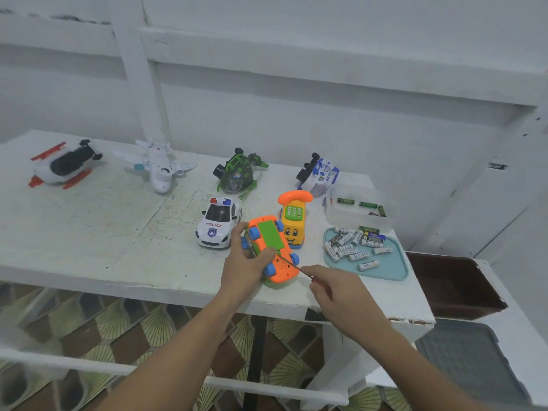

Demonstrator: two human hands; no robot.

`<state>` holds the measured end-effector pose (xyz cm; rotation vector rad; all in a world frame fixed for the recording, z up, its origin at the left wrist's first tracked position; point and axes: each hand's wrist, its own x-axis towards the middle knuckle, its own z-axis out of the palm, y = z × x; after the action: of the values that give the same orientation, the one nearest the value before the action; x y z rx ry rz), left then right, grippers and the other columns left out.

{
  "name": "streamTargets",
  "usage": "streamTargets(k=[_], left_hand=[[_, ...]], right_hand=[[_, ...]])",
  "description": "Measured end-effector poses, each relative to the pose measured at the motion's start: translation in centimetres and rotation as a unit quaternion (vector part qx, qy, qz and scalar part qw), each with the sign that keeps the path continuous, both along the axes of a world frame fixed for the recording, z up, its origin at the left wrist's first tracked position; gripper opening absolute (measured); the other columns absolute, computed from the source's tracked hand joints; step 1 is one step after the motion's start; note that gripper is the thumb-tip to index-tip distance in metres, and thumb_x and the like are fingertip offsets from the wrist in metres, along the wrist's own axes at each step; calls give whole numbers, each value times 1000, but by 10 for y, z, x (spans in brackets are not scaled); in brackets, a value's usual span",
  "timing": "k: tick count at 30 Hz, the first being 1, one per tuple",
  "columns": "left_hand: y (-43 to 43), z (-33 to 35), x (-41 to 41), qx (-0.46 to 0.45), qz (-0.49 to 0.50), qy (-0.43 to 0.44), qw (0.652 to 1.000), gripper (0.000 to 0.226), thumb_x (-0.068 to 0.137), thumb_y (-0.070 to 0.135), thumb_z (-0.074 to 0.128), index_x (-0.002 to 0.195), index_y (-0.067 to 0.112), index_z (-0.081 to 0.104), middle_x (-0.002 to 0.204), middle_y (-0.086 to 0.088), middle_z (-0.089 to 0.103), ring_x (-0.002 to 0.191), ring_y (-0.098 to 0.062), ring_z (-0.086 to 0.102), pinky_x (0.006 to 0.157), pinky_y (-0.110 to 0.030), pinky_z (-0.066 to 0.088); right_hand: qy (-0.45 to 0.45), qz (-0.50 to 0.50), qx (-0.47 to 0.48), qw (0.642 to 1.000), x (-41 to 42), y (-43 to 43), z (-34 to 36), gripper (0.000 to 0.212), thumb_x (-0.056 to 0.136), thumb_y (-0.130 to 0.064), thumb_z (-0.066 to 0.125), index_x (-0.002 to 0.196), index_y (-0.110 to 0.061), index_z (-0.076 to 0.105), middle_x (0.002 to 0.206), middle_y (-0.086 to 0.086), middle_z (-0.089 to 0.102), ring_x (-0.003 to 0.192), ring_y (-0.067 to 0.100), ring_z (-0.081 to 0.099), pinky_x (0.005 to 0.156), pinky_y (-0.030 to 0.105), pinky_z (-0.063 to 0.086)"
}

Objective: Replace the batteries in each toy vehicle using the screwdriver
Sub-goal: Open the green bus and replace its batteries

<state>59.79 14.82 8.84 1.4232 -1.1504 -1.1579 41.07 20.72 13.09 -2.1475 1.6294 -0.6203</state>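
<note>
An orange toy car (281,266) with blue wheels lies belly-up near the table's front edge, its green battery cover (270,234) facing me. My left hand (247,264) grips the car from its left side, thumb across the underside. My right hand (336,290) holds a screwdriver (293,266); its thin shaft points up-left and its tip touches the car's underside just below the green cover. The handle is mostly hidden in my fingers.
A police car (218,223) and a yellow phone-shaped toy (293,222) stand just behind the orange car. Further back lie a red-and-white vehicle (63,164), a white plane (158,166), a green vehicle (238,173) and a blue-white one (318,173). At the right, a teal tray (394,269) carries several batteries, behind it a clear tub (360,219) with green ones.
</note>
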Motion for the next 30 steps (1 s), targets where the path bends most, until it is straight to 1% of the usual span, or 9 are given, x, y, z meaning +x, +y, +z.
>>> streamTargets(k=[2,5,8,14,16,20,23,25,30], left_hand=[[0,1,1,0,-2,4,1000,62,78,34,71,116,64,31,121,-5,67,96,-18,71,85,-42,59],[1,1,1,-3,-4,2,1000,63,79,33,71,114,66,32,122,-5,66,96,-17,70,85,-41,59],[3,3,1,3,-9,18,1000,68,72,39,71,124,57,31,124,-3,65,99,-17,70,87,-42,58],[0,5,2,4,-4,36,999,77,62,47,71,129,50,34,110,9,70,96,-16,71,92,-50,56],[-1,4,3,3,-10,54,999,78,59,50,73,128,50,37,107,9,72,96,-17,72,91,-50,56],[0,2,5,-10,-20,79,997,65,80,26,76,128,45,38,105,6,73,93,-17,73,91,-49,57],[-2,-2,6,-21,-19,101,994,56,90,11,70,124,44,40,97,15,74,90,-9,73,93,-47,56],[-2,-2,7,-22,-26,107,994,54,89,13,72,117,48,42,92,21,74,89,-7,72,92,-45,56],[0,0,6,-27,-38,113,992,57,71,27,73,111,53,42,93,17,75,91,-13,73,85,-41,58]], right_hand=[[11,2,-4,1000,2,-1,-1,38,96,-14,47,127,-31,60,102,-4,69,89,11,55,76,25,40],[-28,-12,-10,999,8,1,-8,33,96,-13,48,122,-29,62,84,-5,61,76,6,49,65,17,35],[-72,-42,-20,996,21,10,-22,28,95,-11,50,117,-23,62,71,-15,51,68,-3,48,62,10,35],[-175,-78,1,981,37,18,-37,27,97,-11,48,114,-30,58,62,-13,47,65,0,50,58,12,35],[-211,-87,26,973,39,19,-42,26,98,-15,49,111,-36,56,63,-9,49,59,3,47,56,15,35],[-348,-97,160,919,31,18,-37,25,97,-14,52,107,-37,59,69,3,50,48,3,44,48,21,38],[-287,-62,207,933,7,11,-23,19,93,-15,57,95,-33,64,64,0,51,48,6,43,51,21,37],[-217,-55,208,952,-8,3,-8,8,89,-20,61,88,-28,65,61,-6,50,49,3,42,54,19,35],[-168,-117,97,974,0,-33,18,17,89,-28,63,78,-17,67,59,-9,45,54,6,40,56,26,31]])
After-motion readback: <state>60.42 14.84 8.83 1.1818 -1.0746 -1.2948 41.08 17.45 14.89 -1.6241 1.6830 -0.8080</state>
